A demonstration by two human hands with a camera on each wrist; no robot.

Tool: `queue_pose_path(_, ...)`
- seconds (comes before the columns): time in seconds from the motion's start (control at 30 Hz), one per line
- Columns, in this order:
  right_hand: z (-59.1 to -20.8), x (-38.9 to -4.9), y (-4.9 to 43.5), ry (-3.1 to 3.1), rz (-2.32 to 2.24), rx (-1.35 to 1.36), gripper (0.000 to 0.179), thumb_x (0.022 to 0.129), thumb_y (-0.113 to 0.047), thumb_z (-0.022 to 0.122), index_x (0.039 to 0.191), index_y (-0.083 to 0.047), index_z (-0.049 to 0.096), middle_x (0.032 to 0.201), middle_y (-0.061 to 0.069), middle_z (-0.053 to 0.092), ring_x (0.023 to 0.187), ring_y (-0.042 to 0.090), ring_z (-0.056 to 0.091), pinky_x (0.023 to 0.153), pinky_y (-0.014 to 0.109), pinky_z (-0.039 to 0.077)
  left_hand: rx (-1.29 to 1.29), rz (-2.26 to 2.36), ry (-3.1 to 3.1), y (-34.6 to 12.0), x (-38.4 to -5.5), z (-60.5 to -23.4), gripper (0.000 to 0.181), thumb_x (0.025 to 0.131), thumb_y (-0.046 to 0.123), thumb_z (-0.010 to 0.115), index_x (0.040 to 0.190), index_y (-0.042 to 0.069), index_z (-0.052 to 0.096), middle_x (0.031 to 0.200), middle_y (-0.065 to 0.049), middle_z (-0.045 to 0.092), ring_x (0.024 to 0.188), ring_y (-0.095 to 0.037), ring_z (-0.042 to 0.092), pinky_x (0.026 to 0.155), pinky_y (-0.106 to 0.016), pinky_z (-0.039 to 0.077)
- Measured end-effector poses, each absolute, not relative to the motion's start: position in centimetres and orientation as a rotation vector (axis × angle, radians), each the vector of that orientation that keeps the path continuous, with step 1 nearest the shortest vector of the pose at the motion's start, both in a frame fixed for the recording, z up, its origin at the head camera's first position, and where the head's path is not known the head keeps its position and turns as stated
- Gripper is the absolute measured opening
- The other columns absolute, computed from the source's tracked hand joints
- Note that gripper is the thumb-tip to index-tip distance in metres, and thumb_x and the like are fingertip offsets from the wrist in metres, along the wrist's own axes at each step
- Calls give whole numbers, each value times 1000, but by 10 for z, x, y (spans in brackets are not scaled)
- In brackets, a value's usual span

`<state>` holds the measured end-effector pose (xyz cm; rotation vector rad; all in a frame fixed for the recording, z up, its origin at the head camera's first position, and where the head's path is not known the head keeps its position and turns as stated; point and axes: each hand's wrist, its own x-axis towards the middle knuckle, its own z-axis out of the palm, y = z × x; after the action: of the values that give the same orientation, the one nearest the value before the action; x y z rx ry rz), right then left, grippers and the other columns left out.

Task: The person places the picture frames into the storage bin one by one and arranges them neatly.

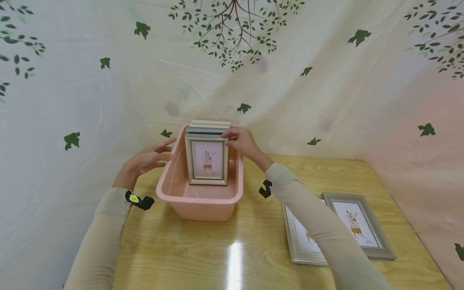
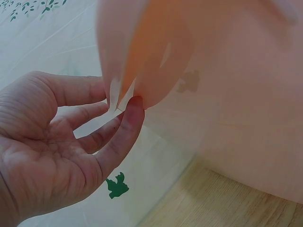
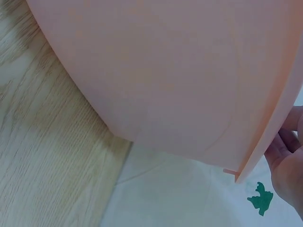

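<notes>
A pink plastic basin [image 1: 201, 211] stands on the table with several picture frames upright in it. The foremost picture frame [image 1: 190, 161] is champagne-coloured and shows a potted plant print; blue-grey and cream frame edges [image 1: 210, 123] stack behind it. My right hand [image 1: 242, 141] grips the top right corner of the foremost frame, thumb in front and fingers over the top. In the right wrist view the basin wall hides the fingertips of that hand [image 3: 289, 165]. My left hand [image 1: 150, 157] touches the basin's left rim from outside, its fingers extended; the left wrist view shows its fingertips [image 2: 135, 105] against the rim.
On the right of the wooden table [image 1: 181, 249] lie two more picture frames, a grey one [image 1: 380, 233] and a silver one [image 1: 308, 257] partly under my right sleeve. A leaf-printed cloth [image 1: 290, 100] hangs right behind the basin.
</notes>
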<state>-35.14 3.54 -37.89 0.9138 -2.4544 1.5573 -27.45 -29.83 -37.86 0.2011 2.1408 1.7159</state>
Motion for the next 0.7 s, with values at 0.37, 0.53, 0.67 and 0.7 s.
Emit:
queue_pose_path(0.37, -379, -352, 34, -2467, 1527, 855, 17, 87, 7, 74, 103, 5, 75, 107, 16, 66, 93, 28, 69, 82, 32, 58, 177, 1714, 2143, -300, -277, -378, 77, 102, 4, 57, 164, 21, 14, 159, -23, 27, 137, -36, 39, 110, -48, 39)
queue_pose_path(0.53, -379, -352, 33, -2477, 1456, 837, 16, 87, 5, 76, 102, 4, 75, 109, 14, 65, 91, 26, 68, 82, 33, 57, 171, 1711, 2147, -300, -278, -378, 78, 101, 5, 58, 164, 22, 14, 160, -22, 27, 137, -37, 39, 110, -48, 39)
queue_pose_path(0.67, -380, -351, 33, -2468, 1454, 841, 16, 87, 4, 76, 102, 4, 75, 109, 15, 65, 91, 27, 68, 82, 34, 57, 164, 1708, 2153, -299, -278, -377, 78, 101, 5, 58, 164, 22, 14, 159, -22, 27, 137, -37, 39, 110, -48, 40)
queue_pose_path(0.7, -380, -351, 34, -2464, 1456, 845, 16, 87, 5, 76, 102, 4, 75, 109, 15, 65, 92, 27, 68, 82, 33, 57, 164, 1710, 2151, -299, -278, -377, 78, 101, 4, 58, 164, 22, 14, 159, -22, 27, 137, -37, 39, 110, -48, 40)
